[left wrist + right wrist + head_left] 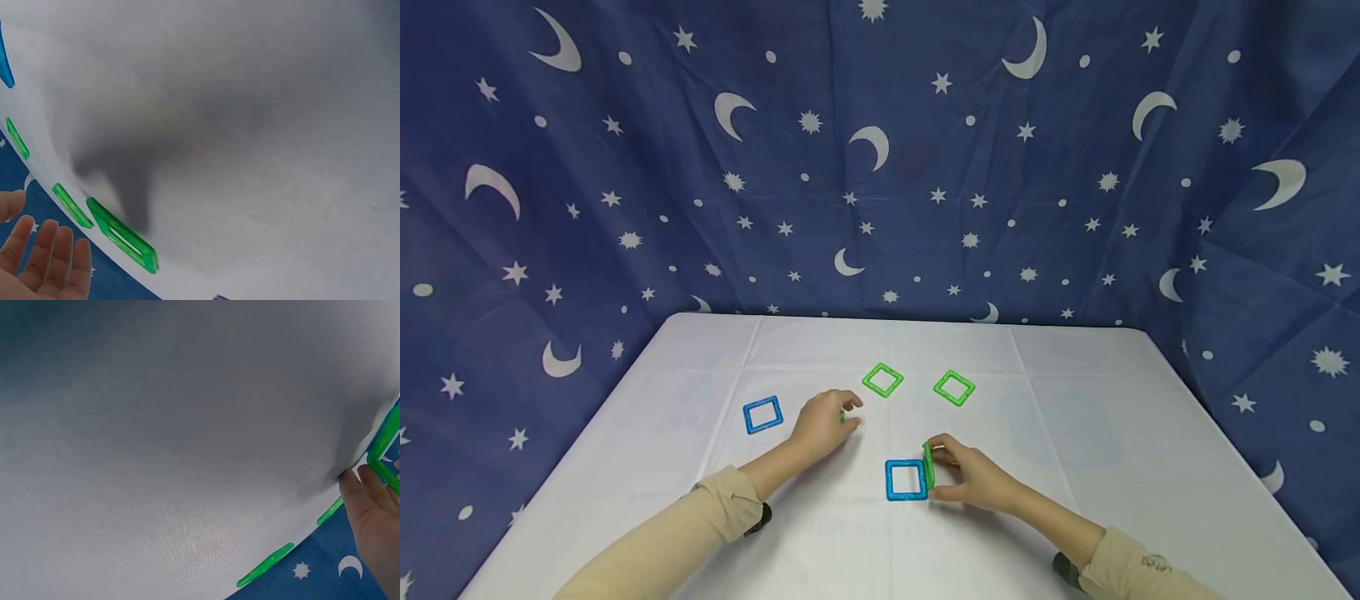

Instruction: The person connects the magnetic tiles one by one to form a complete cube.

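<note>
My right hand [981, 477] pinches a green square magnetic tile [928, 467], a hollow frame, between thumb and fingers. The green tile stands on edge along the right side of a blue square tile [906, 480] that lies flat on the table. In the right wrist view the gripped tile [378, 453] shows beside the fingers. My left hand [823, 423] hovers with fingers spread and holds nothing. Near it in the left wrist view lies another green tile [122, 236]; in the head view the hand mostly hides that tile.
Two green square tiles, one at the back middle [868, 387] and one further right [939, 392], lie flat. Another blue tile [763, 397] lies left of the left hand. A white cloth covers the table [1150, 433]; a blue moon-and-star curtain [917, 158] hangs behind.
</note>
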`<state>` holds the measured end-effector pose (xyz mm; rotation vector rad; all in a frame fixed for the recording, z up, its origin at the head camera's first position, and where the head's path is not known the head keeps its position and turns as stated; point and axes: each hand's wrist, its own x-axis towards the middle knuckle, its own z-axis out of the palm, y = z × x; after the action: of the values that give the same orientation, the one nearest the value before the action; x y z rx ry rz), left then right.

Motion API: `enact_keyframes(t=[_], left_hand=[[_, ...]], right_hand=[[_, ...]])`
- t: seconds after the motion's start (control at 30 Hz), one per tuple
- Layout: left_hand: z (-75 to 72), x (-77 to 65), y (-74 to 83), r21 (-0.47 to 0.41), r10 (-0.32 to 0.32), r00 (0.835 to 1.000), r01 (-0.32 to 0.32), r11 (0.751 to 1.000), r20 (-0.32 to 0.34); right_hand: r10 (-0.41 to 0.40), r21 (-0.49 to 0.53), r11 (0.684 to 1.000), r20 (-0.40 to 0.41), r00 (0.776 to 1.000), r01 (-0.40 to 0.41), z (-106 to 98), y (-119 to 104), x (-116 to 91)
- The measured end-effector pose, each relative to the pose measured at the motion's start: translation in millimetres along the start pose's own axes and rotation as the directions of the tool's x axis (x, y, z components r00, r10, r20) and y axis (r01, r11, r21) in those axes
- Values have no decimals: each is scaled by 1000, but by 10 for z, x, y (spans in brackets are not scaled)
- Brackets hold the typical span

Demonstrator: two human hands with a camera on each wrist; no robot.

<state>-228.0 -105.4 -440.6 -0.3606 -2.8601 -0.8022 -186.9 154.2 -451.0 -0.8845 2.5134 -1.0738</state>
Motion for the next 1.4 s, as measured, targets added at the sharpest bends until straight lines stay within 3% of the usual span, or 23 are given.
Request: enact_keyframes(t=[0.3, 0.6, 1.03, 1.4], left_hand=[[-28, 55, -75, 77, -25, 997, 30, 997, -75], [-9, 140, -160, 153, -117, 989, 130, 980, -90], [-42, 201, -207, 234, -223, 974, 209, 950, 34], [-29, 228, -226, 290, -262, 961, 226, 930, 93]], right_hand=[[-2, -1, 1000, 0, 1000, 2, -6, 24, 11], [13, -4, 1000, 4, 1000, -13, -17, 6, 10], [3, 6, 1000, 6, 1000, -4, -5, 7, 10], [6, 14, 1000, 6, 1000, -6, 2, 5, 6]])
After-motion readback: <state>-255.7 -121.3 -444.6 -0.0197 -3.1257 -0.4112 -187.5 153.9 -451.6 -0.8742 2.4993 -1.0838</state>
